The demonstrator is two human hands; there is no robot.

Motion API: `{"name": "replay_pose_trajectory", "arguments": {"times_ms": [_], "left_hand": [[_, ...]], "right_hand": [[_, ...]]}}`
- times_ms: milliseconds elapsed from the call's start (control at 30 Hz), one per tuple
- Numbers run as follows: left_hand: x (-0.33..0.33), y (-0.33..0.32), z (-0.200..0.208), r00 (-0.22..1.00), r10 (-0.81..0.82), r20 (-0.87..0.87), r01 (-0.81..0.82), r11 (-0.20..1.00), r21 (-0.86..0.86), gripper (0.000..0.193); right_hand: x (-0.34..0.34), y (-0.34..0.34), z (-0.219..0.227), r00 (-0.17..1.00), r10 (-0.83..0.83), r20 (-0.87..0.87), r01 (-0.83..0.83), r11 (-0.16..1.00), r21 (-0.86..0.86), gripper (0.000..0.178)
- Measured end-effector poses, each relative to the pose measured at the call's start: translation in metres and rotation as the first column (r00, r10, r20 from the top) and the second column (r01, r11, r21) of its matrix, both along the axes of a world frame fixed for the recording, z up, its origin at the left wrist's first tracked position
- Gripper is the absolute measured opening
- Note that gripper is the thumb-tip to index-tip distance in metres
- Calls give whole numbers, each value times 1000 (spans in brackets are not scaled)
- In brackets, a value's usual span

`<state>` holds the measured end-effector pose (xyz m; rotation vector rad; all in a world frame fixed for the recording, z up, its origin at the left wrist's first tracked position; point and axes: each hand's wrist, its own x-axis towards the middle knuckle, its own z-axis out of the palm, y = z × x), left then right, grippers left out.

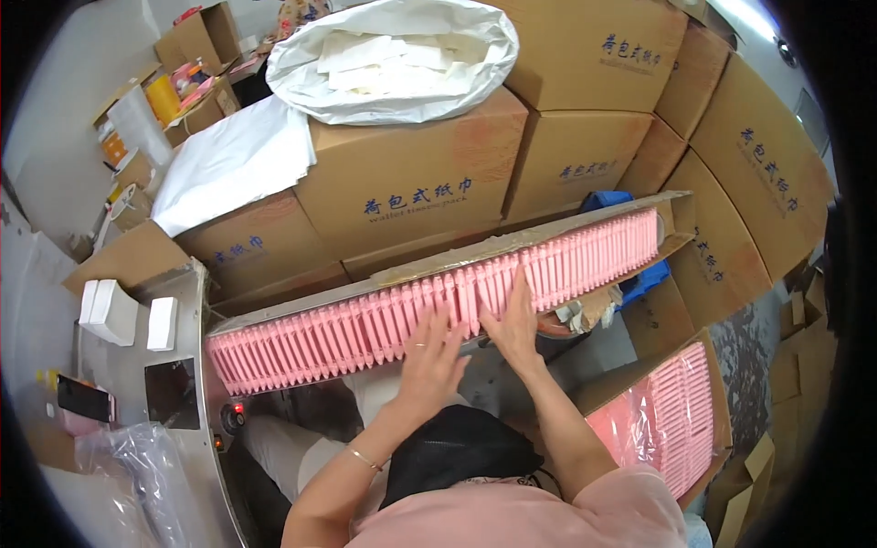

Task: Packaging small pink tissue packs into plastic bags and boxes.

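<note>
A long row of slim pink tissue packs [320, 342] stands on edge in a narrow trough [438, 265] running across in front of me. My left hand [427, 365] rests its stretched, spread fingers against the packs just left of the row's middle. A little to the right, my right hand [514, 331] touches the row, with its fingers pointing up along the packs and its thumb apart. Neither hand grips a pack. Between the two hands, some packs lean and stand slightly unevenly.
Large cardboard boxes [402, 192] are stacked behind the trough. On them sits a white sack [292, 82] of white tissues. To the left, a metal table [137, 374] bears white tissue stacks [111, 312] and a phone [85, 398]. A carton of pink packs [671, 411] stands at my right.
</note>
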<state>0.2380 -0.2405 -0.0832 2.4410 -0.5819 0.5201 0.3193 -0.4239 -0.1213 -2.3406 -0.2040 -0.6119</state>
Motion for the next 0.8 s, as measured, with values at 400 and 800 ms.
{"name": "replay_pose_trajectory", "arguments": {"times_ms": [400,800], "left_hand": [[20,-23,-9,999,1,-53,14,956,293,89],[6,-30,-6,964,63,-259,-151,931,-333,91]], "right_hand": [[0,5,3,1000,-13,0,13,998,54,95],[-1,8,-1,999,-38,-7,38,998,45,96]]}}
